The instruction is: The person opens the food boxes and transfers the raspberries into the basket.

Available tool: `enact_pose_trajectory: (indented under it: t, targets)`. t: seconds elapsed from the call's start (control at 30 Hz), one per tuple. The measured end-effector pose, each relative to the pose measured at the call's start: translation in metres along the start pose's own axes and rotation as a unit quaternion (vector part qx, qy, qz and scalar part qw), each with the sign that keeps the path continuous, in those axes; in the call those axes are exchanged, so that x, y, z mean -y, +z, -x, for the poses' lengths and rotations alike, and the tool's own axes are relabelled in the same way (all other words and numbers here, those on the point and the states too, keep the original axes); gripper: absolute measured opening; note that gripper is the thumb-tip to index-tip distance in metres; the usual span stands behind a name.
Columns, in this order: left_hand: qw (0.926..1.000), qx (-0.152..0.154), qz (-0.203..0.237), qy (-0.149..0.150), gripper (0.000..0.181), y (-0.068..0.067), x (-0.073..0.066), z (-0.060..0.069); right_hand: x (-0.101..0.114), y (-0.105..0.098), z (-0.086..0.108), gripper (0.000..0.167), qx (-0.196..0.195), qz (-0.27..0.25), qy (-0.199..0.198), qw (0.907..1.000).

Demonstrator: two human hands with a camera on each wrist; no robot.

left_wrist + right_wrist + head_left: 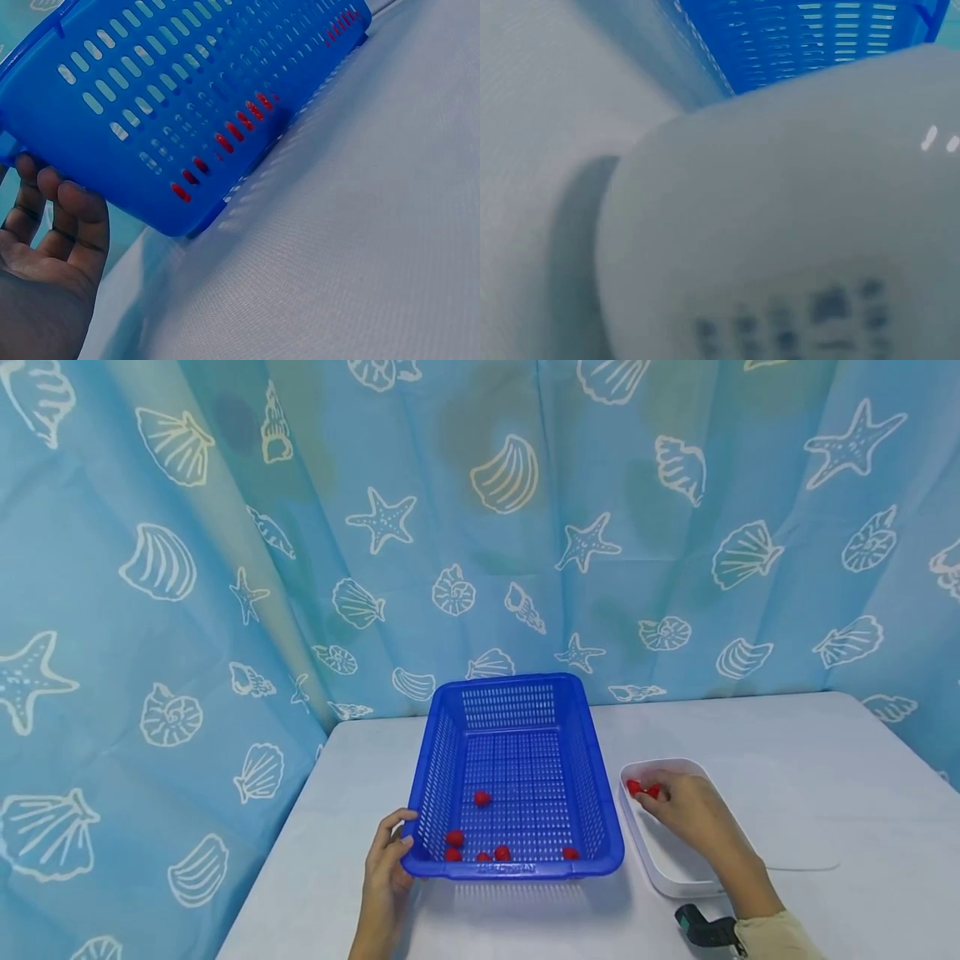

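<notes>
A blue perforated plastic basket [517, 870] stands tilted at mid-table, its near side raised off the cloth. My left hand [386, 881] holds its near left corner by the rim; in the left wrist view the fingers [82, 202] bend against the basket wall. Several small, roundish red pieces [482, 797] lie inside, mostly along the near side. To the right, my right hand [693, 810] reaches into a white tray [651, 872] and pinches a red piece [653, 791]. Another red piece [633, 787] lies beside the fingertips. The right wrist view shows no hand.
A white cloth [847, 793] covers the table. Behind and to the left hangs a blue curtain [450, 527] with shell and starfish prints. A blurred printed label [795, 322] is on the tray's outer wall. A black device [705, 928] sits at my right wrist.
</notes>
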State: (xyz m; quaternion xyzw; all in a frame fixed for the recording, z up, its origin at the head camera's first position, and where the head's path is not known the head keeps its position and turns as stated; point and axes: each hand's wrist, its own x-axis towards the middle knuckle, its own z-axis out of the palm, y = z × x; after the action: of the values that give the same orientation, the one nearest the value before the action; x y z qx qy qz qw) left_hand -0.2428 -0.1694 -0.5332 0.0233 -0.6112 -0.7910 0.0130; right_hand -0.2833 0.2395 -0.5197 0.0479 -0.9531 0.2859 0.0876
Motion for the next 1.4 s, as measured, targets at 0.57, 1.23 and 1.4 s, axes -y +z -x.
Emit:
enact_pose_trajectory:
  t: [0.57, 1.23, 1.4]
  targets:
    - [1.0000, 0.000, 0.001, 0.004, 0.038, 0.001, 0.001, -0.001, -0.001, 0.009, -0.007, 0.033, 0.017, 0.046, 0.035, 0.9982]
    - [1.0000, 0.005, 0.005, 0.004, 0.038, 0.001, 0.001, 0.000, 0.000, 0.020, -0.010, 0.026, -0.003, 0.060, 0.045, 0.9972]
    - [1.0000, 0.001, 0.002, 0.003, 0.037, 0.001, 0.002, 0.000, 0.000, 0.020, -0.009, 0.023, -0.017, 0.055, 0.046, 0.9972]
